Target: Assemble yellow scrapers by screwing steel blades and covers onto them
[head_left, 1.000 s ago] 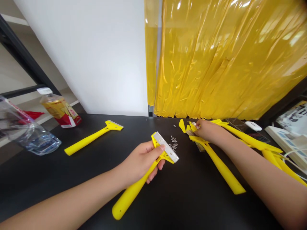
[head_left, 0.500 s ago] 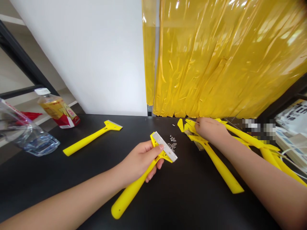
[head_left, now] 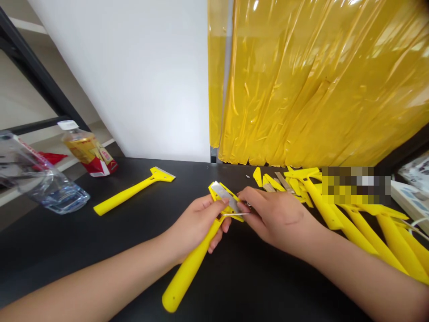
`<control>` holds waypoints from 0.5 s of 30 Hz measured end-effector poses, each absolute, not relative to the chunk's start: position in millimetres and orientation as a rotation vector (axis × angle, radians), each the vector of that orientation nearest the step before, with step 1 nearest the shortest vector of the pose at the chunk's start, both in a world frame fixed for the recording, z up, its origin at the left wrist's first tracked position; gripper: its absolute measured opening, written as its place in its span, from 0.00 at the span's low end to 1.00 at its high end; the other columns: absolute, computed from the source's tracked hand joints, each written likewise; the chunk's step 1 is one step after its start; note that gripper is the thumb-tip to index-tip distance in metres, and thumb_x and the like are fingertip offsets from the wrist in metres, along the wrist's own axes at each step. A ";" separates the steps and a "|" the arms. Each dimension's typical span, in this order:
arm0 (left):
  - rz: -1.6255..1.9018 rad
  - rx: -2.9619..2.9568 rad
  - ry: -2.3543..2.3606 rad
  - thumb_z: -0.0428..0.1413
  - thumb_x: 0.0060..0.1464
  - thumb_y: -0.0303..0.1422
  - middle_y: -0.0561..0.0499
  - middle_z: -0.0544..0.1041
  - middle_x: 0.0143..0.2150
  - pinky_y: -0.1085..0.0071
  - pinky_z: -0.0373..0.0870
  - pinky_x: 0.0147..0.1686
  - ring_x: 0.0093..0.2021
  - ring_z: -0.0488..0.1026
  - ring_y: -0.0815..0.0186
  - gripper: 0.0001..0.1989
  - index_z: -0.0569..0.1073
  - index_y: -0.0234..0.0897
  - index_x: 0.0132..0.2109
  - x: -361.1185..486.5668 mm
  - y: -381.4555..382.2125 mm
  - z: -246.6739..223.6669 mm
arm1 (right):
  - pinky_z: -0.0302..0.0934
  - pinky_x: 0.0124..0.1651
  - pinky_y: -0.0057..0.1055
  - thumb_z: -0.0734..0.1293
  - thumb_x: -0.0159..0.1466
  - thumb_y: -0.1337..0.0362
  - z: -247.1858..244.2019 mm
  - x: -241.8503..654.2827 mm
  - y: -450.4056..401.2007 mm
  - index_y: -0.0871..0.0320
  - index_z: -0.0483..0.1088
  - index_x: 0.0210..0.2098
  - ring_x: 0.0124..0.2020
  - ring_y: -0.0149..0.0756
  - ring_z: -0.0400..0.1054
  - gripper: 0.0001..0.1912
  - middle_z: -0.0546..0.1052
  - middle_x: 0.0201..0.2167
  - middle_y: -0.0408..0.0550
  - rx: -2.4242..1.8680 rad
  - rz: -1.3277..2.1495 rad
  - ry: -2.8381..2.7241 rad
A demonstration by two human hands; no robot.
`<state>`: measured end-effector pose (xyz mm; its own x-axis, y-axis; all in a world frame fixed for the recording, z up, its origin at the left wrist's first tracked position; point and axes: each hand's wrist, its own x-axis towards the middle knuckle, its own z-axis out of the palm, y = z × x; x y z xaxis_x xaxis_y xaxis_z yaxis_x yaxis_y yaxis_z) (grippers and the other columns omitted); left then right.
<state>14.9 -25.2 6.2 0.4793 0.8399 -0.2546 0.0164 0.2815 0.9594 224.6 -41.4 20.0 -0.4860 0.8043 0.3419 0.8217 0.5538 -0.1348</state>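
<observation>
The left hand (head_left: pixel 201 223) grips the scraper (head_left: pixel 192 266) just below its head, thumb pressed on the blade (head_left: pixel 221 193). The right hand (head_left: pixel 281 219) pinches a thin rod (head_left: pixel 236 214), its fingers at the head's right end. The scraper slants over the middle of the worktop (head_left: pixel 231 277), head toward the back edge. Screws (head_left: pixel 248 204) show partly behind the right fingers. Toward the back edge lie yellow plates (head_left: pixel 257 176); more scrapers (head_left: pixel 362 228) are heaped toward the right edge. A spare scraper (head_left: pixel 125 196) lies toward the back left corner, near a bottle (head_left: pixel 89 150).
</observation>
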 end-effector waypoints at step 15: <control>0.629 1.163 0.853 0.52 0.69 0.47 0.57 0.73 0.24 0.80 0.62 0.12 0.13 0.64 0.74 0.16 0.70 0.39 0.41 13.8 -24.6 4.6 | 0.58 0.34 0.30 0.70 0.68 0.54 17.4 230.3 -23.3 0.51 0.69 0.41 0.32 0.32 0.63 0.09 0.72 0.33 0.39 -1.191 1.197 -1.845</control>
<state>13.8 -24.6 4.6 0.5450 0.8017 -0.2454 0.0020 0.2915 0.9566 230.3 -23.3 17.4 -0.3931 0.9190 0.0302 0.3470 0.1786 -0.9207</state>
